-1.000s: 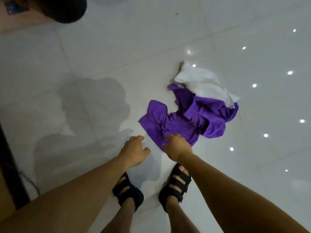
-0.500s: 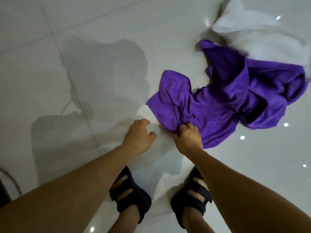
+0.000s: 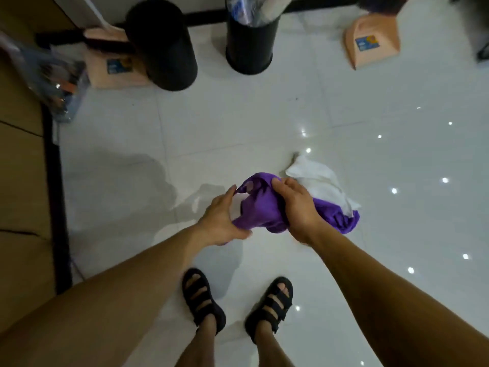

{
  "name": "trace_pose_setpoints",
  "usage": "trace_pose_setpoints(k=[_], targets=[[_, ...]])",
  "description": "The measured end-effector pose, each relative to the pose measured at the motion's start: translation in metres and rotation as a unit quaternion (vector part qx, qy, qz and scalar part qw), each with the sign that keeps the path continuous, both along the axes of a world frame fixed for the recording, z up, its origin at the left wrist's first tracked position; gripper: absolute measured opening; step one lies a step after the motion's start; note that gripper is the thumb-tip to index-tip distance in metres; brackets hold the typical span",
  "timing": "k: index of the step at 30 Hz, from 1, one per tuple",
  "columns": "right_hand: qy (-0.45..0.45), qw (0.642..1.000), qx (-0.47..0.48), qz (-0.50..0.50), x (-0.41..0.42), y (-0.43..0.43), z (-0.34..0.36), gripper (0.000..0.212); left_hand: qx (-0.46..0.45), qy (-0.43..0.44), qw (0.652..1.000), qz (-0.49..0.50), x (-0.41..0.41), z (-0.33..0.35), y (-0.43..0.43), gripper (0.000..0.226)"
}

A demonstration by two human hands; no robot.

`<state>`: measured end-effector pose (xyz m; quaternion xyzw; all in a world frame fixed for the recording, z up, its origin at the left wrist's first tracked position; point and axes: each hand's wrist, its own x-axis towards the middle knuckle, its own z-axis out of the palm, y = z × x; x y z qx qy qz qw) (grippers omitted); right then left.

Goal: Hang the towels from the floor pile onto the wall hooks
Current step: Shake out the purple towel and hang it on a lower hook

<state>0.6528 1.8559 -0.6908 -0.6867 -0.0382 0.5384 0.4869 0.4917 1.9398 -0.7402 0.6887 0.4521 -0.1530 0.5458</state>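
Note:
A purple towel is bunched up above the white tiled floor, held between both hands. My right hand grips its top and right side. My left hand pinches its left edge and lower corner. The towel's far end trails to the right, next to a white towel that lies crumpled on the floor behind my right hand. No wall hooks are in view.
Two black cylindrical bins stand at the back, with peach dustpans beside them. A clear bag of items leans at the left by wooden panelling. My sandalled feet stand below the hands.
Both hands have gathered the purple towel and raised it off the floor. The view has pulled back, which brings the bins and dustpans into sight.

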Motion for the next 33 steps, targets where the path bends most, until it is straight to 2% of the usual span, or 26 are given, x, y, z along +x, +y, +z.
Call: trace_pose_setpoints(k=[1, 3, 5, 9, 13, 15, 18, 21, 23, 24, 25, 27, 29, 30, 33], targets=[[0.036, 0.999, 0.025, 0.006, 0.003, 0.008, 0.033, 0.017, 0.006, -0.018, 1.000, 0.008, 0.002, 0.030, 0.009, 0.089], [0.074, 0.994, 0.074, 0.030, 0.007, 0.020, 0.095, 0.017, -0.003, -0.051, 0.998, 0.023, 0.004, 0.090, 0.025, 0.044], [0.051, 0.991, 0.107, 0.068, 0.009, 0.031, 0.149, 0.030, -0.017, -0.096, 0.993, 0.069, 0.006, 0.153, 0.042, 0.026], [-0.040, 0.978, 0.136, 0.156, 0.001, 0.048, 0.234, 0.065, 0.009, -0.206, 0.961, 0.183, 0.008, 0.282, 0.080, 0.022], [-0.069, 0.952, 0.165, 0.250, -0.022, 0.065, 0.283, 0.067, 0.020, -0.352, 0.908, 0.225, 0.010, 0.383, 0.106, 0.018], [-0.099, 0.940, 0.184, 0.271, -0.032, 0.079, 0.309, 0.065, 0.028, -0.392, 0.892, 0.223, 0.009, 0.428, 0.117, 0.011], [-0.189, 0.919, 0.234, 0.254, -0.037, 0.106, 0.350, 0.039, 0.119, -0.390, 0.875, 0.261, 0.011, 0.472, 0.137, 0.019], [-0.284, 0.911, 0.244, 0.171, -0.033, 0.130, 0.391, 0.023, 0.193, -0.280, 0.877, 0.338, 0.002, 0.497, 0.150, 0.033], [-0.363, 0.880, 0.248, 0.180, -0.028, 0.145, 0.416, 0.013, 0.176, -0.214, 0.878, 0.389, -0.008, 0.508, 0.143, 0.032], [-0.403, 0.860, 0.241, 0.198, -0.027, 0.152, 0.428, 0.013, 0.152, -0.204, 0.877, 0.408, -0.013, 0.513, 0.137, 0.030], [-0.447, 0.837, 0.226, 0.220, -0.027, 0.156, 0.439, 0.023, 0.104, -0.207, 0.878, 0.419, -0.017, 0.517, 0.130, 0.032], [-0.521, 0.782, 0.209, 0.271, -0.030, 0.159, 0.459, 0.039, -0.032, -0.262, 0.877, 0.401, -0.019, 0.522, 0.115, 0.051], [-0.532, 0.739, 0.238, 0.338, -0.037, 0.155, 0.476, 0.041, -0.103, -0.331, 0.861, 0.372, -0.016, 0.525, 0.107, 0.068], [-0.511, 0.724, 0.269, 0.377, -0.040, 0.150, 0.482, 0.044, -0.109, -0.362, 0.845, 0.380, -0.014, 0.528, 0.104, 0.065], [-0.453, 0.667, 0.348, 0.478, -0.039, 0.141, 0.491, 0.050, -0.085, -0.438, 0.776, 0.447, -0.012, 0.539, 0.094, 0.027]])
